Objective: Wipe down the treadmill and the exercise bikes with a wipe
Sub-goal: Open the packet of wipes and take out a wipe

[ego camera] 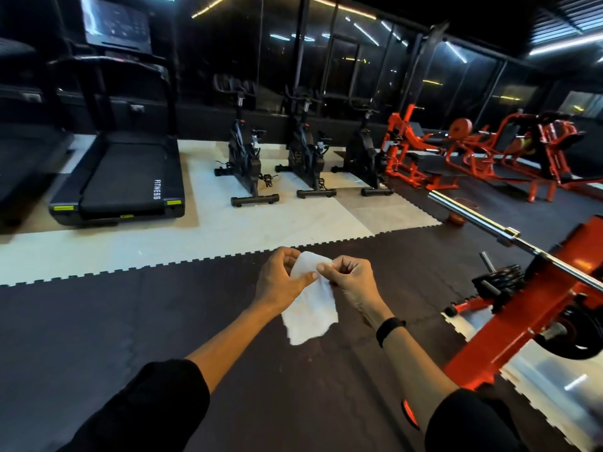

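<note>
Both hands hold a white wipe (308, 298) | left hand (280, 278), right hand (350, 277) pinch its top | treadmill (124, 164), three exercise bikes (305, 151) well beyond

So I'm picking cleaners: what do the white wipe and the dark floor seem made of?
The thin white wipe looks like soft non-woven cloth or paper: it hangs limp and creased. The dark matte floor mats look like rubber or foam, with jigsaw-cut interlocking edges.

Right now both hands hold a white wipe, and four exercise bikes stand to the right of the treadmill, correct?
Not quite: the head view shows three bikes, not four. The rest holds: the left hand and right hand both hold the white wipe, and the bikes stand right of the treadmill.
</note>
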